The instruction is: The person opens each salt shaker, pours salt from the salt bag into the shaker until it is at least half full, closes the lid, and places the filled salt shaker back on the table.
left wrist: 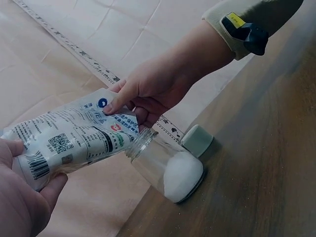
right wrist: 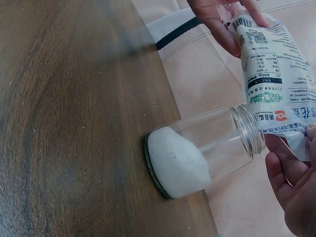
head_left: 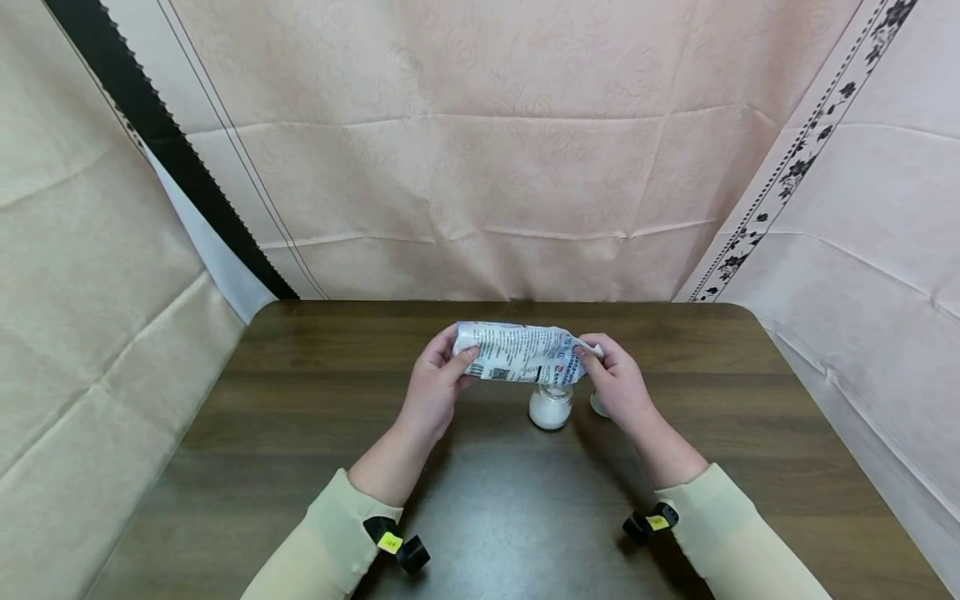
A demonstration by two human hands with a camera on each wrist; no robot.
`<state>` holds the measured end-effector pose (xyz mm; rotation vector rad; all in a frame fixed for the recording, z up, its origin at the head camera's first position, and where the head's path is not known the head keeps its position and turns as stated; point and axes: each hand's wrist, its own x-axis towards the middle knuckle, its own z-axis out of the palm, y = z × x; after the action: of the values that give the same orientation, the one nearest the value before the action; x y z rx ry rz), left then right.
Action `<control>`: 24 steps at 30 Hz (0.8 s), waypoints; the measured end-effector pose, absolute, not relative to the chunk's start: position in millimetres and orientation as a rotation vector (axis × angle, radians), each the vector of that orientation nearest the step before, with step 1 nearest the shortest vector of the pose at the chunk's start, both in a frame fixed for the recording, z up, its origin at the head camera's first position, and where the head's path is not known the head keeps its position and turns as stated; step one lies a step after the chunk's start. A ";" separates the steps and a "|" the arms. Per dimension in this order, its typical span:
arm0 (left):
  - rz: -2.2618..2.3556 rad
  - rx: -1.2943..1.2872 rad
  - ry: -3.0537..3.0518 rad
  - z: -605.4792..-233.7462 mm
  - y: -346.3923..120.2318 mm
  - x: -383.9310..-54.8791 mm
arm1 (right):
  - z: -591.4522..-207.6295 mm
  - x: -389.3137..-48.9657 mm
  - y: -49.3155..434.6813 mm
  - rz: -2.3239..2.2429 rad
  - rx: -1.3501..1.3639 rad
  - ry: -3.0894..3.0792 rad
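White plastic printed in blue and black forms the soft, elongated bag (head_left: 517, 354) that we see stretched between two bare hands above the table. Our left hand (head_left: 438, 375) grasps the bag's barcode end, thumb on the near face, so the bag extends rightward from it. At the other end, our right hand (head_left: 618, 379) pinches the bag's edge between thumb and fingers, with the bag to its left.

Below the bag, between our hands but nearer the right one, a clear glass jar with a threaded neck (right wrist: 210, 140) stands upright on the brown wood-grain table (head_left: 465, 517). The bag's right end lies at the jar's mouth; we cannot tell whether it touches the rim. A heap of white granular material (right wrist: 175, 165) covers the jar's bottom, and a faint pale streak runs from the neck toward it. Just beside the jar, below our right hand, sits a pale green, squat, cap-shaped piece (left wrist: 197, 140). We also notice tiny white specks scattered on the tabletop.
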<state>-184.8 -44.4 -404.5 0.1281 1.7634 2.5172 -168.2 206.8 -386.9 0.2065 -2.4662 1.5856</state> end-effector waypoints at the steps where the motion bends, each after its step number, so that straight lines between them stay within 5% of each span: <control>1: 2.517 0.131 1.758 -404.0 -44.3 -184.4 | -390.2 -170.4 208.3 1.594 0.205 -2.464; 12: 2.553 0.169 1.637 -404.8 -43.2 -183.1 | -420.8 -188.0 219.2 1.611 0.193 -2.437; 24: 2.625 0.151 1.527 -404.8 -42.3 -183.7 | -397.9 -175.7 210.1 1.644 0.178 -2.452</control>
<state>-183.7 -42.3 -404.8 0.1511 1.5272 2.6248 -175.7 210.1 -397.9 0.1776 -2.4523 1.6437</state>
